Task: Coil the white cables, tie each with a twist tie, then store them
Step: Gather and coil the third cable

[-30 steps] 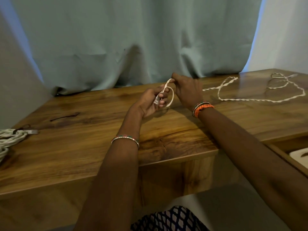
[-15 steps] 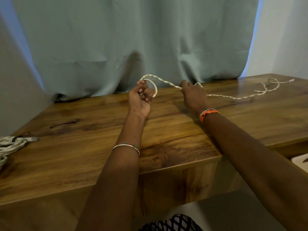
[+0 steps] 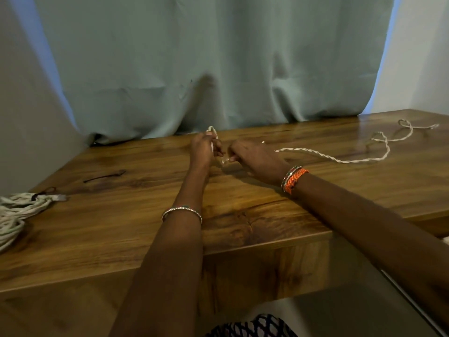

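— White and twisted like rope, the cable (image 3: 315, 155) we are working on runs with its long axis across the wooden table (image 3: 121, 229), from our hands out toward three o'clock, where its loose end curls into small loops near the far right edge.

— And the near end?

— Our left hand (image 3: 202, 149) has its fingers curled round a small loop of it, the top of the loop poking up at twelve o'clock above the knuckles. Our right hand (image 3: 252, 156) pinches the strand just beside it, at three o'clock from the left.

— Anything else on the table?

— At nine o'clock we see a white cable bundle (image 3: 14, 215) already coiled, lying at the left edge. A dark twist tie (image 3: 104, 176) lies at ten o'clock, well apart from both hands.
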